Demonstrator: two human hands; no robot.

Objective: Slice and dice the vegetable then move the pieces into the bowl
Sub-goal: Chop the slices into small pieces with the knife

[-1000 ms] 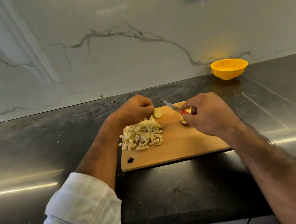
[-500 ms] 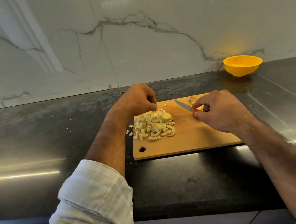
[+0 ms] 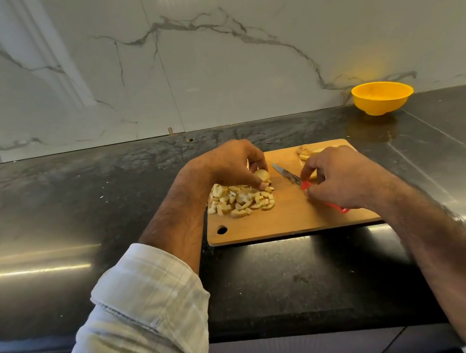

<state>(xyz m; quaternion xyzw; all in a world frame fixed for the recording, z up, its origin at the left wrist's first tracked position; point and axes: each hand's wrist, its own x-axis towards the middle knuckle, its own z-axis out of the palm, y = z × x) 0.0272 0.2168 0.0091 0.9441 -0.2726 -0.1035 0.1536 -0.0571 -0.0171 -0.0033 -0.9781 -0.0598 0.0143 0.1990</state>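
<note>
His left hand [image 3: 224, 164] pinches a round vegetable slice [image 3: 262, 175] at the heap of diced pieces [image 3: 243, 199], while the right hand [image 3: 338, 178] grips a red-handled knife [image 3: 293, 177], blade low over the wooden cutting board [image 3: 288, 219]. More slices [image 3: 305, 151] lie at the board's far edge, and the yellow bowl [image 3: 382, 98] sits well apart by the marble wall.

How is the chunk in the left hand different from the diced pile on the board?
The chunk is one rounded, uncut piece; the diced pile is many small cubes. The chunk is pinched in the left hand above the pile's edge; the pile lies loose on the cutting board. Both show the same pale yellowish flesh.
</note>
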